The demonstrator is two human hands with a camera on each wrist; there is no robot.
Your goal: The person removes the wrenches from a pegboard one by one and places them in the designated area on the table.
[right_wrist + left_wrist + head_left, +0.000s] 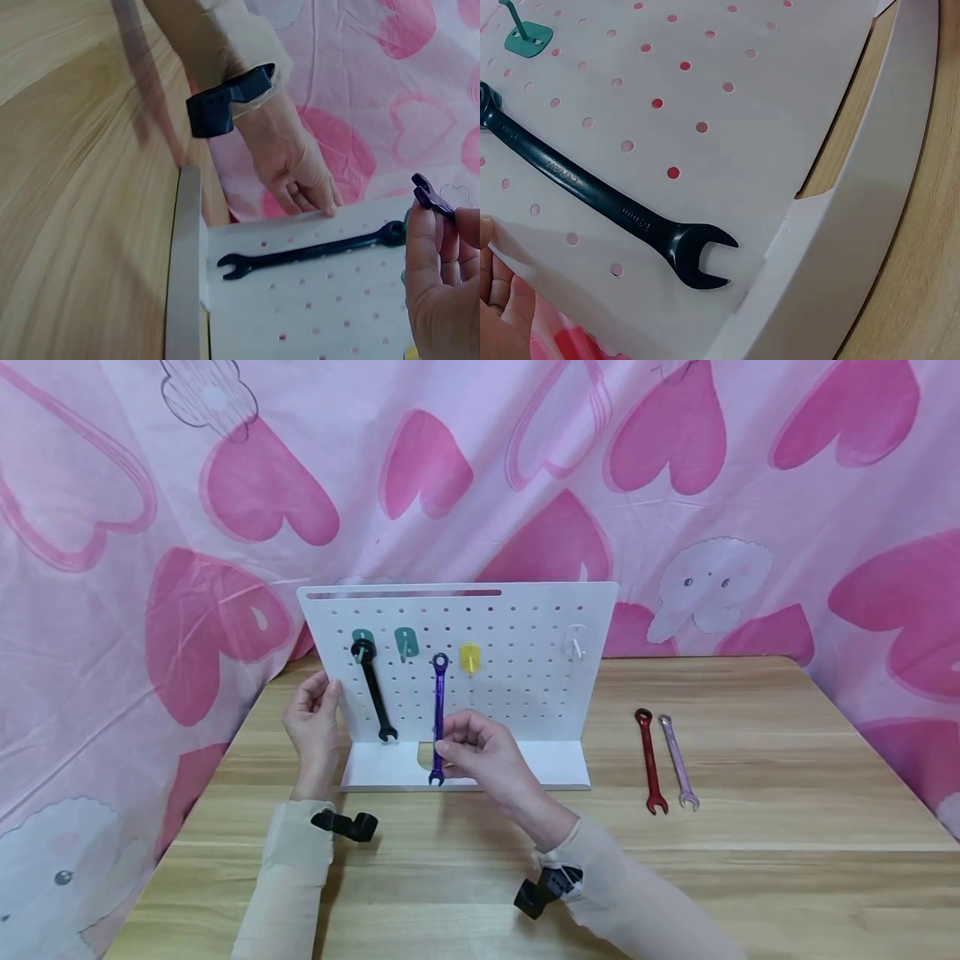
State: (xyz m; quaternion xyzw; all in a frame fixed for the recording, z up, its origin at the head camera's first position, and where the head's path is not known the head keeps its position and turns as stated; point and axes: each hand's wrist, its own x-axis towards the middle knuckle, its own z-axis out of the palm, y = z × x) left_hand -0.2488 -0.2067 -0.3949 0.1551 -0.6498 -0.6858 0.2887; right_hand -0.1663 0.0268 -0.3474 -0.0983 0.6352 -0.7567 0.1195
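My right hand [491, 758] pinches a purple combination wrench [439, 697] low on its handle. The wrench stands nearly upright in front of a white pegboard [517, 693], ring end up and open jaw down. At the board's left edge my left hand [311, 727] holds on, thumb on the front and fingers partly hidden behind. Close to that hand, a black wrench [376, 693] hangs slanted by its ring from a green hook [362, 635]. The purple wrench's ring is between a second green hook [406, 643] and a yellow hook [470, 658].
A clear hook [575, 643] sits at the board's right side. On the wooden table [765, 735], right of the board, lie a red wrench [649, 764] and a pale purple wrench [678, 764]. A pink heart-patterned cloth [420, 468] hangs behind.
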